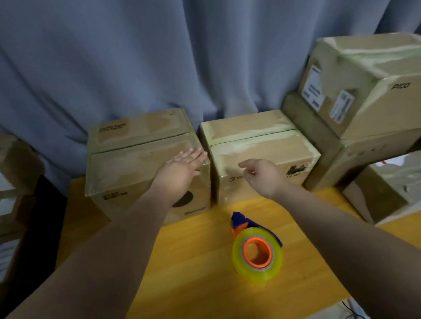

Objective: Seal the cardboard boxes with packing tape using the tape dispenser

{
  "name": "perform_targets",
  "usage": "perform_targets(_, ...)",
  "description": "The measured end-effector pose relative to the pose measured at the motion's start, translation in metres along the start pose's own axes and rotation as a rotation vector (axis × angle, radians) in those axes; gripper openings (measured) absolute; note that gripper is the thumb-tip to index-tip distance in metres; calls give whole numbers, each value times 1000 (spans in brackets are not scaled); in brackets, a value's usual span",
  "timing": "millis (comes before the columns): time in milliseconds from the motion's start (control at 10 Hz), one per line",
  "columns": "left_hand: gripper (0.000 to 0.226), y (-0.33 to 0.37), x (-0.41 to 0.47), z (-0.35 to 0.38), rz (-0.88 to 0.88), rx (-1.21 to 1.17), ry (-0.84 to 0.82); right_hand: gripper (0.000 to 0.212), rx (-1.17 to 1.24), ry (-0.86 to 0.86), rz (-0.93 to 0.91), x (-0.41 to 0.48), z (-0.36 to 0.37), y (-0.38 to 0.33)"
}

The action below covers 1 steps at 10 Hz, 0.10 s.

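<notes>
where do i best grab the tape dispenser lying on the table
Probably grip the tape dispenser across its yellow roll, coming from above with the right hand. It lies on its side, hub facing up, so the roll's rim is exposed. The purple cutter end points toward the boxes, so avoid it.

Grey-blue pleated curtain [144, 50] behind, yellow wooden table [189, 275], dark cables [353, 317] at lower right
</notes>
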<state>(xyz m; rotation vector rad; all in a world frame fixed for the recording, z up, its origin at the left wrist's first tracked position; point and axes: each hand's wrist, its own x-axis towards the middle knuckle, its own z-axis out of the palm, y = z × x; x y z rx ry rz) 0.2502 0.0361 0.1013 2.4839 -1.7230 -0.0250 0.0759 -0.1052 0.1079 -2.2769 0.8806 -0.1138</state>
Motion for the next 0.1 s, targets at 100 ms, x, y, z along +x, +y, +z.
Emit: perform_targets(100,56,1,-2,-6,-23,-8,-3,36,-12,15,-30,12,-16,-3)
